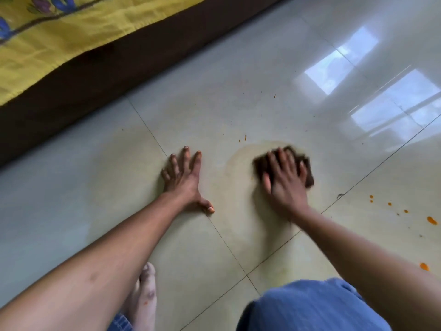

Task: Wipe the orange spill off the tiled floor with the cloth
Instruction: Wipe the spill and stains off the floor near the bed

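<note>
My blue-clad knee (310,306) and bare foot (145,295) sat nearest the lens; beyond them my left hand (185,180) lay flat and empty on the tiled floor (71,199), fingers spread, bracing me; my right hand (285,177) pressed palm-down on the dark cloth (306,168), blurred, over a pale yellowish smear (238,161). I judged the wiping mid-way; orange drops (431,220) lay well apart to the right, so the next stroke called for a reach that way. The floor there was open; the dark bed edge (95,82) under its yellow sheet (59,39) bounded the far left.
</note>
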